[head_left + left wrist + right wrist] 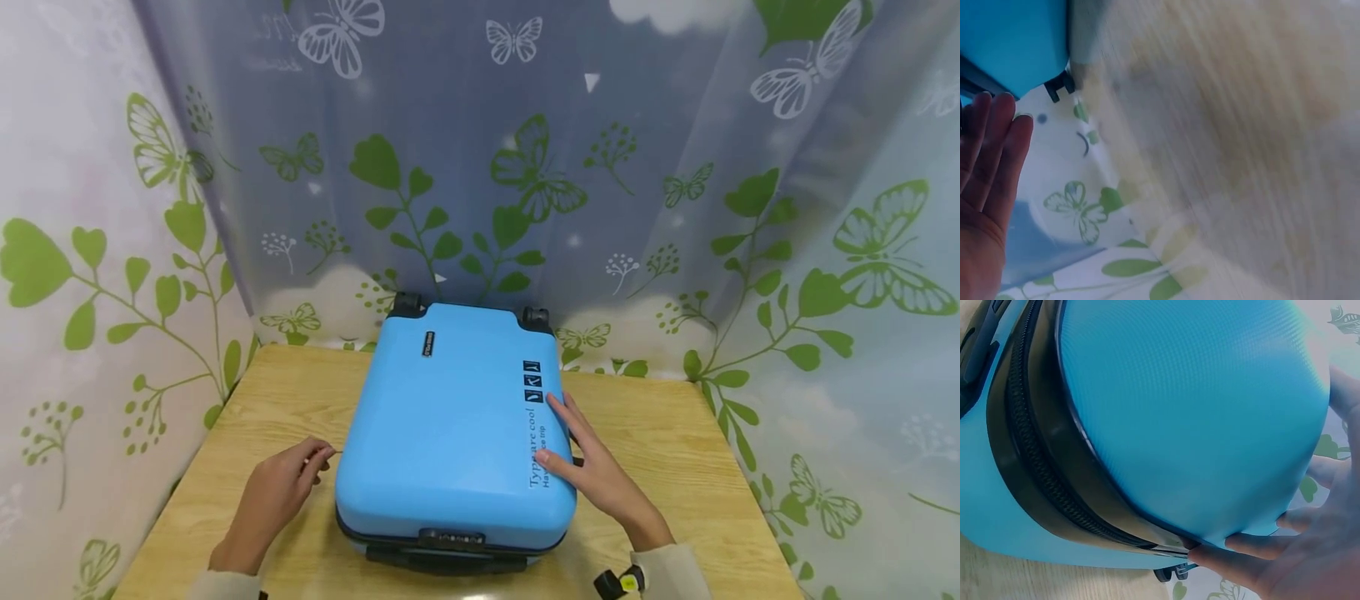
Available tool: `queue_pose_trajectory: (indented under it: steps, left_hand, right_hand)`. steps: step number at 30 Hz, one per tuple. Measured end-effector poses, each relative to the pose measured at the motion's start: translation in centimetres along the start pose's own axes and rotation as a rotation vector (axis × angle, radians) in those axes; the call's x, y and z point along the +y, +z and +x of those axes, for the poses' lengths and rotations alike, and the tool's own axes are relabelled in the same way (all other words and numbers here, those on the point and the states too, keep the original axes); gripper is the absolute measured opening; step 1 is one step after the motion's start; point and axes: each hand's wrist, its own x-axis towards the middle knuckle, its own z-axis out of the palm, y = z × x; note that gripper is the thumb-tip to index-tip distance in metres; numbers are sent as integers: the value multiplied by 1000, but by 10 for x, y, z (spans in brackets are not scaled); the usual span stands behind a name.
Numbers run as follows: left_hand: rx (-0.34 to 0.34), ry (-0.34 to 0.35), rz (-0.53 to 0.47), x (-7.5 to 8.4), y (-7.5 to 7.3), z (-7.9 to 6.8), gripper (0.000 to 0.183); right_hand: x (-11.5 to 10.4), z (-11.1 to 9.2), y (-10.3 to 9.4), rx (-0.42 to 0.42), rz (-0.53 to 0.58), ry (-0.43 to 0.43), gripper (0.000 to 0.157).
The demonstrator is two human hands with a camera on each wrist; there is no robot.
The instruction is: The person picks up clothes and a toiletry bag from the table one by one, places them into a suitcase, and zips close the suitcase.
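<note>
A light blue hard-shell suitcase (450,417) lies flat, its wheels toward the curtain and its handle side toward me. At its left side, my left hand (281,483) pinches a thin dark zipper pull (337,452) between thumb and forefinger. Three fingers of that hand (988,162) show extended in the left wrist view; the pinch itself is out of sight there. My right hand (600,471) rests on the suitcase's right edge, thumb on top and fingers spread along the side. A black zipper (1035,450) runs round the case in the right wrist view.
The suitcase stands on a light wooden table (660,467). A curtain (465,167) printed with leaves and butterflies closes off the back and both sides. On the near side are a combination lock (452,539) and a black carry handle (446,562).
</note>
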Motion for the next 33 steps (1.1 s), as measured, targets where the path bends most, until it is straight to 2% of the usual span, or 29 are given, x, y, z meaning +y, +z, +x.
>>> queue_pose_trajectory:
  steps: [5, 11, 19, 21, 24, 28, 31, 33]
  left_hand:
    - [-69, -81, -40, -1, 5, 15, 14]
    - [-112, -107, -58, -5, 9, 25, 17]
    - [-179, -152, -126, -6, 5, 33, 21]
    - [-201, -181, -192, -5, 4, 36, 30]
    - [-266, -264, -377, -1, 1, 44, 48]
    - [-432, -366, -634, 10, -4, 58, 69]
    - [-545, -390, -737, 18, -7, 65, 74]
    - [-590, -403, -792, 21, -8, 66, 75]
  right_hand:
    - [2, 0, 2, 13, 15, 4, 81]
    - [5, -1, 6, 36, 54, 8, 80]
    - [9, -2, 13, 75, 99, 55, 82]
    - [9, -1, 14, 82, 118, 68, 83]
    - [9, 0, 15, 87, 151, 98, 85]
    - [9, -1, 17, 92, 189, 137, 88]
    - [9, -2, 17, 96, 205, 152, 88]
    - [9, -2, 18, 97, 210, 155, 87]
